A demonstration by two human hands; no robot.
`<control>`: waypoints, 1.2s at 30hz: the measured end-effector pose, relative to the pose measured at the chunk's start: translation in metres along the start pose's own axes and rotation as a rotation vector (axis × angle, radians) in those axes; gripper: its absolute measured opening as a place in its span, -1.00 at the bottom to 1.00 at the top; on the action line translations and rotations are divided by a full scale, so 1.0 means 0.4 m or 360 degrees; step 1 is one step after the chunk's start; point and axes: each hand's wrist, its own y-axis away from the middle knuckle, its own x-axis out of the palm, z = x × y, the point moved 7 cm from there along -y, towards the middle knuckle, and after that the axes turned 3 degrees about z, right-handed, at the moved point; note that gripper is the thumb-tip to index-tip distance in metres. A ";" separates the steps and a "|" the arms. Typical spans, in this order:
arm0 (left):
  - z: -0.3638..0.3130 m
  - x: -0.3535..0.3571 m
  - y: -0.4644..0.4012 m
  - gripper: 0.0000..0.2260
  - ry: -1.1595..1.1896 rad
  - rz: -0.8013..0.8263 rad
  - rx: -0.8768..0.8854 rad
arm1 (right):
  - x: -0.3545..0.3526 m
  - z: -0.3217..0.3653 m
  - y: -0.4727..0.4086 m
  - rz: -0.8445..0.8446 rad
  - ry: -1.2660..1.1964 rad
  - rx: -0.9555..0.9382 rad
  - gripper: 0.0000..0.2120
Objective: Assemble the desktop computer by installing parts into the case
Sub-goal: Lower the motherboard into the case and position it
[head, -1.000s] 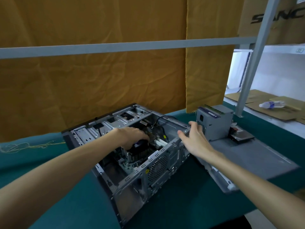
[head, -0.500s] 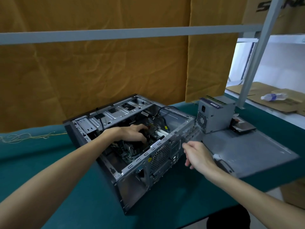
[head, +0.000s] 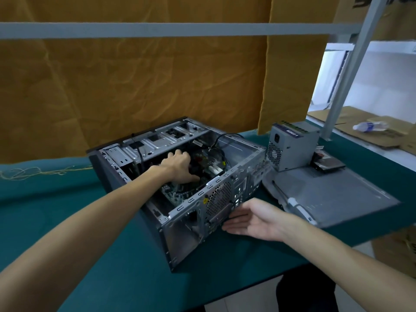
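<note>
With the case (head: 180, 199) on its side on the surface, my left hand (head: 180, 166) presses the cooler inside it, right hand (head: 252, 219) open at its rear panel; judged next: seating and fastening evenly.

Open computer case (head: 186, 212) lying on its side on the green-covered counter (head: 67, 210), open face up, rear panel with fan grille toward the camera. Left hand (head: 180, 167) reaching down inside, fingers spread over the black cooler on the motherboard (head: 177, 194); exact contact hidden by the hand. Right hand (head: 252, 219) palm up with relaxed fingers just beside the rear panel's lower edge, fingertips at the metal. Grey side panel (head: 333, 197) lying flat to the right of the case, overhanging the counter edge. Power supply (head: 290, 149) standing on its far end, a drive (head: 329, 164) beside it. Mustard cloth (head: 135, 86) hanging behind. Plastic bottle (head: 369, 126) on cardboard at far right.
</note>
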 end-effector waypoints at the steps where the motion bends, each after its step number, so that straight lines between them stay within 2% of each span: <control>1: -0.001 0.003 0.001 -0.43 -0.0028 0.0011 0.0014 | 0.004 0.001 0.002 0.0021 -0.0033 0.0004 -0.67; 5: 0.005 0.015 0.003 -0.39 -0.0124 0.0035 0.0046 | 0.022 -0.009 0.012 0.0116 -0.0085 0.0026 -0.67; 8: 0.014 -0.002 0.002 -0.43 -0.0081 -0.0010 0.0063 | 0.025 -0.008 0.034 0.0029 0.0201 -0.0019 -0.71; 9: 0.016 -0.012 0.000 -0.44 -0.0045 -0.0038 0.0064 | 0.014 0.018 0.045 -0.0103 0.0450 -0.0157 -0.75; 11: 0.018 -0.024 -0.003 -0.42 0.0044 -0.0058 0.0057 | -0.001 0.125 0.092 -0.0466 0.0998 -0.0680 -0.83; 12: 0.017 -0.021 -0.007 -0.40 0.0081 -0.0024 0.0052 | -0.001 0.188 0.125 -0.0625 0.1153 -0.0978 -0.82; 14: 0.013 -0.006 -0.011 -0.34 0.0077 0.0077 0.0058 | 0.030 0.302 0.186 -0.0781 0.1345 -0.1497 -0.79; 15: 0.013 -0.001 -0.011 -0.31 0.0045 0.0113 0.0066 | 0.061 0.347 0.204 -0.0832 0.1489 -0.1681 -0.79; 17: 0.022 0.008 -0.009 -0.25 0.0003 0.0188 0.0071 | 0.129 0.408 0.195 -0.0927 0.1862 -0.1847 -0.81; 19: 0.033 0.015 -0.008 -0.16 -0.0026 0.0266 0.0071 | 0.195 0.445 0.138 -0.0880 0.2313 -0.1733 -0.83; 20: 0.034 0.016 -0.008 -0.15 -0.0051 0.0268 0.0084 | 0.213 0.455 0.086 -0.0736 0.2534 -0.1517 -0.86; 23: 0.026 0.009 -0.020 -0.15 -0.0137 0.0222 0.0162 | 0.216 0.433 -0.071 -0.0164 0.2918 -0.0519 -0.81; 25: 0.029 0.012 -0.034 -0.11 -0.0138 0.0291 0.0167 | 0.205 0.409 -0.137 0.0023 0.3030 -0.0110 -0.83; 28: 0.045 0.030 -0.051 0.00 -0.0164 0.0495 0.0089 | 0.197 0.381 -0.208 0.0179 0.3081 0.0091 -0.78; 30: 0.044 0.045 -0.054 0.00 -0.0162 0.0586 0.0083 | 0.197 0.362 -0.231 0.0317 0.3090 0.0151 -0.75; 33: 0.030 0.058 -0.048 -0.08 -0.0102 0.0530 0.0099 | 0.211 0.356 -0.243 0.0417 0.3115 0.0081 -0.75; 36: 0.035 0.054 -0.042 -0.25 -0.0102 0.0387 0.0100 | 0.201 0.346 -0.250 0.0402 0.3127 0.0061 -0.70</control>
